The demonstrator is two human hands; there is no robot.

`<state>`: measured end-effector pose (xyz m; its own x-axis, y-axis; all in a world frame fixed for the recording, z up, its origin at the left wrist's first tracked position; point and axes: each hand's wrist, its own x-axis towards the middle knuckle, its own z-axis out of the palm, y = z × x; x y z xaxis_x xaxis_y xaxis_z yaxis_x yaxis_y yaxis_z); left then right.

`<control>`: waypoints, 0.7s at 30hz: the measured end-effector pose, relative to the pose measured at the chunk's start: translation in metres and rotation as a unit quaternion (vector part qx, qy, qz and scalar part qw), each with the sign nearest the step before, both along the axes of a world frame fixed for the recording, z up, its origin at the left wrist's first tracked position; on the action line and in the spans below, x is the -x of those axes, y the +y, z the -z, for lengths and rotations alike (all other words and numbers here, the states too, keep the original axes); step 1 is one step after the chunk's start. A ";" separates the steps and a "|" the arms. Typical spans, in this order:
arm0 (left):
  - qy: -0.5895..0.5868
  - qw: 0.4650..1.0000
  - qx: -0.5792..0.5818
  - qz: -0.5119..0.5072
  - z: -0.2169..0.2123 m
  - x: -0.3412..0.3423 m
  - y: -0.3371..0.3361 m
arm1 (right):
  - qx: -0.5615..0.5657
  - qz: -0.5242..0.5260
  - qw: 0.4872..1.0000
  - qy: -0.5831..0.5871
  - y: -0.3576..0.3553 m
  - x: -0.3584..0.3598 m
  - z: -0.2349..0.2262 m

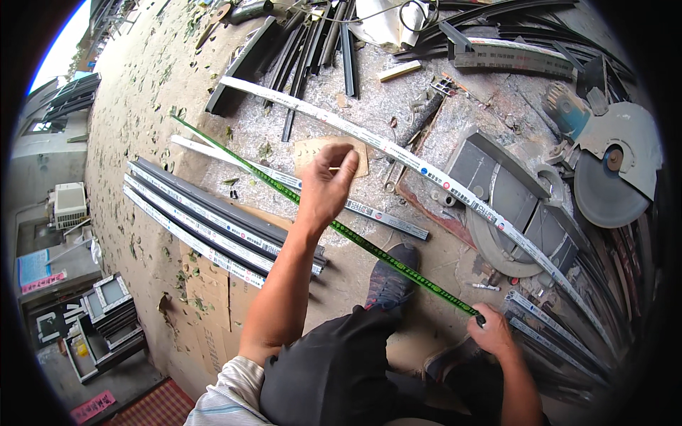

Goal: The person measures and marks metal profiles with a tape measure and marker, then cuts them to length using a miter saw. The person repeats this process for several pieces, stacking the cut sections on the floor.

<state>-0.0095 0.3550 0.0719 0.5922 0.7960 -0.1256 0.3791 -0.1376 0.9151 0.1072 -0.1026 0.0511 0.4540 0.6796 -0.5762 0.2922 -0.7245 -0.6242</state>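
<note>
My right hand (491, 330) grips the dark case of a tape measure at the lower right. From it a green tape blade (383, 255) runs up and left, past my left wrist, its far end out over the floor. Above the blade, my left hand (328, 181) is raised with fingers curled toward the thumb; whatever they may hold is too small to make out. Behind that hand lies a piece of cardboard (361, 162). A long metal bar with white printed film (398, 154) slants across the work area, and a shorter bar (387, 220) lies near my shoe.
A cut-off saw (604, 167) with a large grey disc stands at right, its base (497, 241) under the long bar. Bundled film-wrapped profiles (206, 220) lie at left. Dark metal offcuts (312, 42) are piled at the back. Dry leaves litter the floor.
</note>
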 end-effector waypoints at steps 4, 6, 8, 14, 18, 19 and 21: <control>0.043 0.986 -0.087 0.135 -0.018 -0.005 -0.008 | -0.059 0.003 0.998 -0.021 -0.004 -0.026 -0.015; 0.085 0.963 -0.162 0.200 -0.035 -0.017 -0.012 | -0.023 0.029 0.999 -0.032 -0.006 -0.040 -0.030; 0.073 0.939 -0.234 0.240 -0.043 -0.028 -0.015 | -0.023 0.054 0.998 -0.036 -0.019 -0.055 -0.029; 0.093 0.898 -0.280 0.326 -0.037 -0.055 -0.013 | 0.049 0.092 0.993 -0.055 -0.034 -0.096 -0.048; 0.111 0.869 -0.294 0.381 -0.025 -0.067 -0.013 | 0.093 0.129 0.986 -0.040 -0.051 -0.115 -0.047; 0.112 0.860 -0.303 0.395 -0.023 -0.068 -0.012 | 0.108 0.142 0.983 -0.031 -0.048 -0.119 -0.053; 0.109 0.846 -0.323 0.409 -0.016 -0.071 -0.012 | 0.102 0.157 0.982 -0.016 -0.055 -0.125 -0.052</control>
